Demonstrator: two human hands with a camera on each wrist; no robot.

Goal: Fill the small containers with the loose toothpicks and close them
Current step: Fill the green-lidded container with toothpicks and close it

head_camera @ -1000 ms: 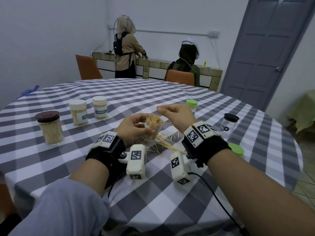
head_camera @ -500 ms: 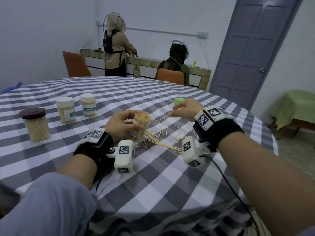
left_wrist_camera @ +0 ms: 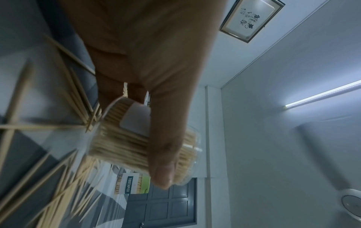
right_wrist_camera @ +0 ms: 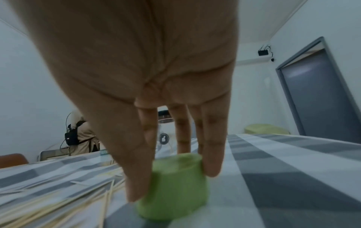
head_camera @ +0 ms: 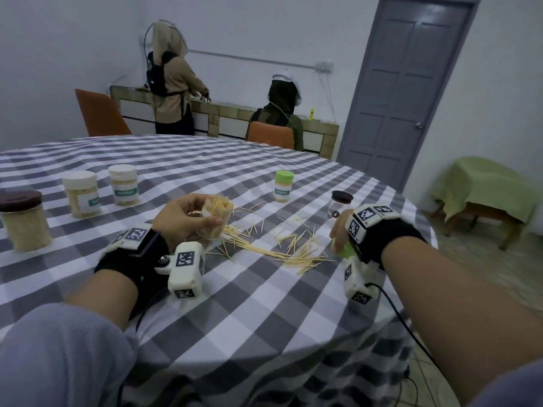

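Gripping a clear open container packed with toothpicks, left hand with thumb and fingers curled round its wall, tilting it just above the checked tablecloth. Pinching a green lid at the cloth, right hand with thumb and fingertips round its rim; lid mostly hidden behind that hand in the head view. Lying between the two grips, loose toothpicks. Standing beyond them, a green-lidded container; blurring in both wrist views.

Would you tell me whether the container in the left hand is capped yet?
Not yet: toothpick tips show at the container's open mouth, and the right hand grips the green lid.
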